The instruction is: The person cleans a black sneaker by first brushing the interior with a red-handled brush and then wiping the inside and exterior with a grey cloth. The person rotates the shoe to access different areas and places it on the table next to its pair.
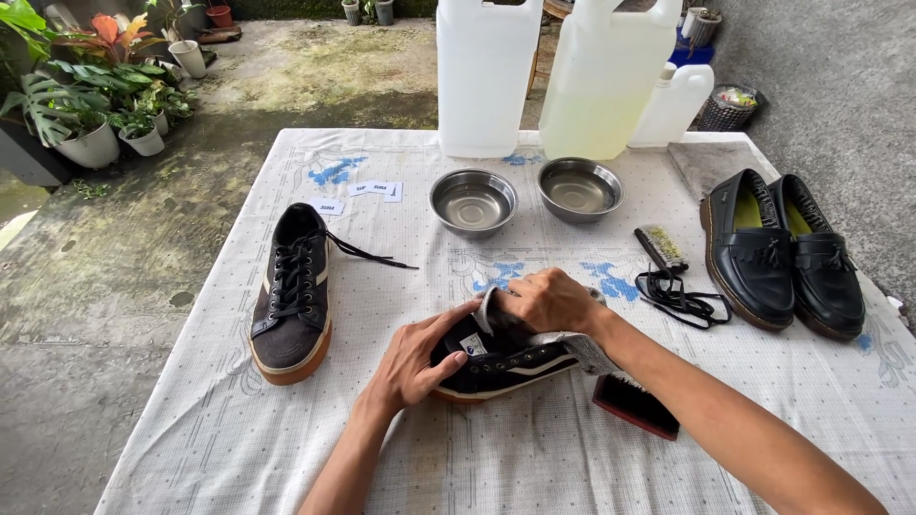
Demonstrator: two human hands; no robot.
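Note:
A dark sneaker (506,365) with a white stripe and tan sole lies on its side near the table's front middle. My left hand (417,360) rests on its heel end and grips it. My right hand (551,300) presses a grey cloth (584,348) against the shoe's upper. The matching sneaker (292,298), laced, stands upright to the left. A dark brush (636,405) lies just under my right forearm.
Two steel bowls (473,201) (579,188) sit behind, with large white jugs (488,76) beyond them. Black loafers (782,250) stand at right, beside a small brush (660,247) and loose black laces (679,298). Small paper tags (361,195) lie at back left. Potted plants (91,119) line the ground.

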